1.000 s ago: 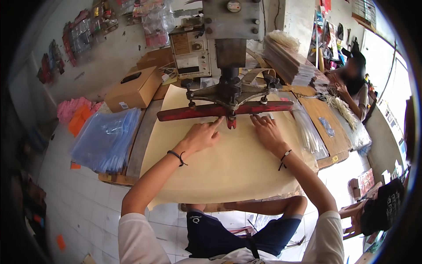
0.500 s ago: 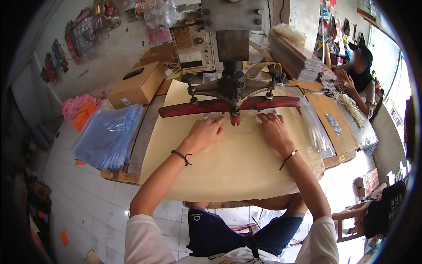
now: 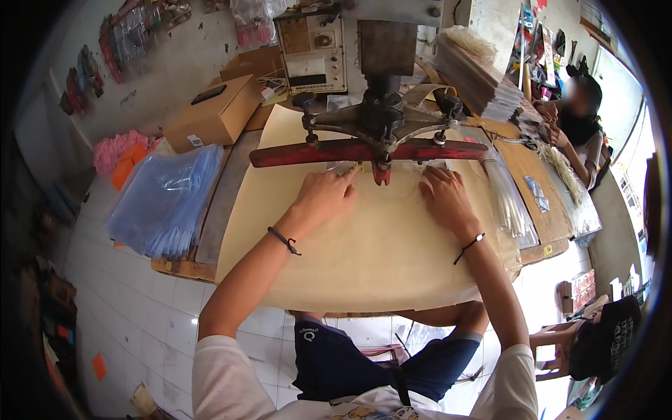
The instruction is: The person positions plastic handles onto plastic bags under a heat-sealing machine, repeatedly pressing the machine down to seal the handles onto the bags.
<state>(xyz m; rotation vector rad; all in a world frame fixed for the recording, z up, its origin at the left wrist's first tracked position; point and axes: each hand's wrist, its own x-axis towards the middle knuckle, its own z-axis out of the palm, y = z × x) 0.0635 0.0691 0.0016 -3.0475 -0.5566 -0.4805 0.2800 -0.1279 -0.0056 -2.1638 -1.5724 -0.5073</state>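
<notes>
My left hand (image 3: 323, 197) lies on a tan sheet (image 3: 336, 262), its index finger stretched out towards the machine's red bar (image 3: 308, 154). My right hand (image 3: 446, 201) rests on the same sheet to the right, its fingers spread and slightly bent, tips just in front of the bar. A strip of clear plastic (image 3: 341, 167) shows by the left fingertips; most of it is hidden under the bar. Above, the bar hangs from a dark metal press head (image 3: 381, 115) with a forked red tip between my hands.
Bluish plastic sheets (image 3: 164, 199) are stacked at the left, before a cardboard box (image 3: 213, 115). Clear plastic tubing or sleeves (image 3: 509, 199) lie at the right. A control unit (image 3: 313, 52) stands behind. Another person (image 3: 577, 119) sits at the far right, hands raised.
The view has shifted, so the bar and table appear higher. My right hand sits slightly farther right, its fingers a little more spread. My left hand stays nearly in place on the sheet.
</notes>
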